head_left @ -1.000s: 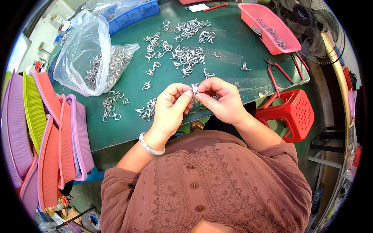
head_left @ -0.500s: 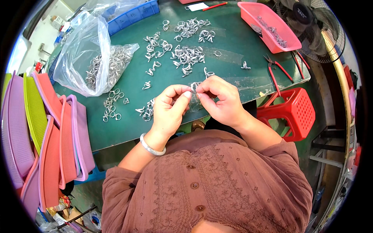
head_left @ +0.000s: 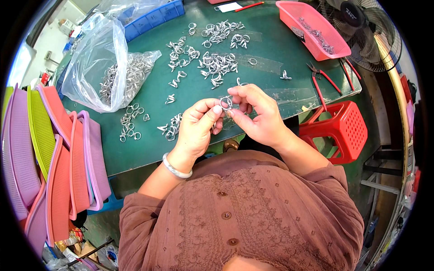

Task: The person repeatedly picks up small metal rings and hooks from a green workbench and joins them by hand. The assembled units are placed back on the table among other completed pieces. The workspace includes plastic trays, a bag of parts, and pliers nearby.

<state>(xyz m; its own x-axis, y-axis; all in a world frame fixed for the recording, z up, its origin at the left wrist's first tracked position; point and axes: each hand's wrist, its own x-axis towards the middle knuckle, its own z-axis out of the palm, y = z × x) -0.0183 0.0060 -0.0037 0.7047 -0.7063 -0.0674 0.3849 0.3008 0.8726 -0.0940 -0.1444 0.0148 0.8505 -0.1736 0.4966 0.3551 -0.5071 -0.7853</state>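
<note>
Between my two hands, above the near edge of the green table, is a small silver metal ring, its round opening facing up toward the view. My left hand pinches its left side between thumb and fingers. On the opposite side, my right hand has its thumb at the ring's lower right edge and its index finger raised above; its other fingertips are partly hidden. Similar silver rings lie beyond my hands in a large pile, and a smaller pile sits beside my left hand.
At left are a clear plastic bag of rings and stacked coloured baskets. A blue bin stands behind. Rightward are a pink basket with metal pieces, red-handled pliers, a fan and a red stool.
The ring has turned so its round opening now shows. My right index finger has lifted and spread from the thumb, while my left hand stays nearly in place.
</note>
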